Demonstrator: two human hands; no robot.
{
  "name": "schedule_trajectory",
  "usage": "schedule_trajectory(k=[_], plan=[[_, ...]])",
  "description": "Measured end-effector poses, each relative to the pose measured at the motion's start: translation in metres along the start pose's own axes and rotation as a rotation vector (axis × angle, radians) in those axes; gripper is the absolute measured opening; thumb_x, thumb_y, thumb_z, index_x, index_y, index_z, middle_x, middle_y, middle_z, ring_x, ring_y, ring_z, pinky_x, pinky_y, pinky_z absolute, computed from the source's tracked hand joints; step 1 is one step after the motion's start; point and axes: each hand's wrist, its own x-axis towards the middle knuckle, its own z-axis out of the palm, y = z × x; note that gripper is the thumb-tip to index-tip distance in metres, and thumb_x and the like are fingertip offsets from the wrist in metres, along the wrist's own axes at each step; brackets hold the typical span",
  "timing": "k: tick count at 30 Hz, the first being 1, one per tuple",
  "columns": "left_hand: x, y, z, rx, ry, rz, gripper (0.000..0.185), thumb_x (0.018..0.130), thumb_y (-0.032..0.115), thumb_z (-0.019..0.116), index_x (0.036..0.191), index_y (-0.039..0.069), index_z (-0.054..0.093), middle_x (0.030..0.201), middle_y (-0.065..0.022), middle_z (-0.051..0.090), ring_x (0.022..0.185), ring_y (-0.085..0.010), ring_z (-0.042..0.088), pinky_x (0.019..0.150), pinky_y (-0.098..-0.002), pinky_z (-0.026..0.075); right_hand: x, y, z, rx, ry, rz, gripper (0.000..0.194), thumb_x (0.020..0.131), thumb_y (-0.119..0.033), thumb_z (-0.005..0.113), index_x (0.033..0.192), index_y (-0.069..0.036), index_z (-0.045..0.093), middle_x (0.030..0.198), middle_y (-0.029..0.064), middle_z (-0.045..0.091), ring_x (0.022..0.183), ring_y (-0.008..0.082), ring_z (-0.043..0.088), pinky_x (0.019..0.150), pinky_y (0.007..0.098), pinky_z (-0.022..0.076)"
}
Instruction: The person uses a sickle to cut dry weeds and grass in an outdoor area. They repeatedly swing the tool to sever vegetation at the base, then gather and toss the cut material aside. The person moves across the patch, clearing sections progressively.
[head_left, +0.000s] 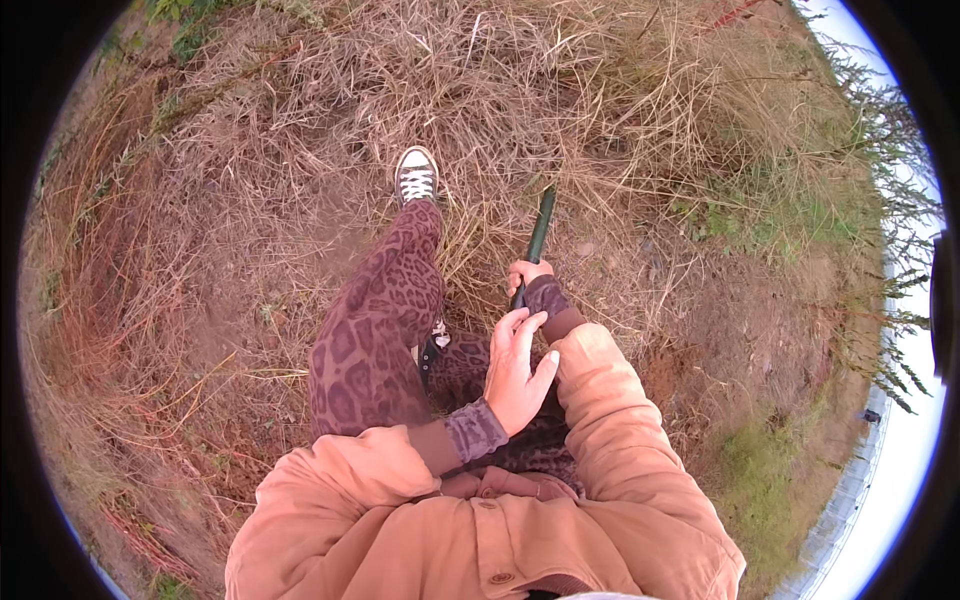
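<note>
My right hand (529, 273) is closed around a dark green rod-like tool (540, 229) with a blackish lower part. The tool slants up and away over the dry grass. Its far tip sits among grass blades, and I cannot tell if it touches the ground. My left hand (519, 379) hovers just below the right wrist, its back to the camera. The left fingers are slightly bent and apart, with nothing seen in them. The blackish end of the tool passes close to the left fingertips; whether they touch it is unclear.
Dry, matted grass (480, 90) covers the ground ahead. My front sneaker (417, 176) is planted on it, the other leg folded under me. Reddish stems (142, 540) stand at the left, green weeds (787, 214) at the right. A leafy plant (896, 300) rises along the right rim.
</note>
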Motion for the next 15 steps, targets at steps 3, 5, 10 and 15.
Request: schedule_trajectory(k=[3, 5, 10, 15], plan=[[0.0, -0.008, 0.004, -0.049, 0.01, 0.004, 0.043, 0.076, 0.013, 0.054, 0.115, 0.0, 0.042, 0.115, -0.0213, 0.036, 0.11, -0.0346, 0.036, 0.095, -0.0402, 0.028, -0.057, 0.032, -0.011, -0.191, -0.093, 0.003, 0.011, 0.076, -0.008, 0.054, 0.069, -0.002, 0.047, 0.052, 0.007, 0.046, 0.042, 0.0184, 0.046, 0.04, 0.0339, 0.0408], [0.0, -0.013, 0.007, -0.097, -0.002, -0.085, 0.042, 0.075, 0.014, 0.056, 0.113, 0.001, 0.044, 0.114, -0.0187, 0.039, 0.107, -0.0332, 0.039, 0.093, -0.04, 0.031, -0.096, 0.046, -0.015, -0.165, -0.081, -0.001, 0.011, 0.076, -0.008, 0.055, 0.071, -0.002, 0.047, 0.052, 0.0067, 0.046, 0.041, 0.0177, 0.046, 0.038, 0.0333, 0.0398], [-0.006, -0.027, 0.011, -0.009, 0.016, -0.022, 0.038, 0.074, 0.015, 0.058, 0.108, 0.002, 0.048, 0.109, -0.0184, 0.042, 0.104, -0.0313, 0.041, 0.089, -0.0371, 0.034, -0.158, 0.049, -0.025, 0.111, -0.088, 0.087, 0.012, 0.077, -0.007, 0.056, 0.076, -0.002, 0.046, 0.052, 0.0061, 0.045, 0.04, 0.016, 0.045, 0.035, 0.0317, 0.0373], [-0.008, -0.046, 0.019, -0.041, -0.164, -0.274, 0.036, 0.079, 0.015, 0.057, 0.112, 0.003, 0.047, 0.114, -0.0145, 0.04, 0.108, -0.0255, 0.041, 0.09, -0.034, 0.036, -0.188, 0.044, -0.04, 0.347, -0.132, 0.172, 0.012, 0.075, -0.004, 0.058, 0.076, -0.002, 0.047, 0.054, 0.004, 0.045, 0.04, 0.0127, 0.043, 0.035, 0.0289, 0.0365]])
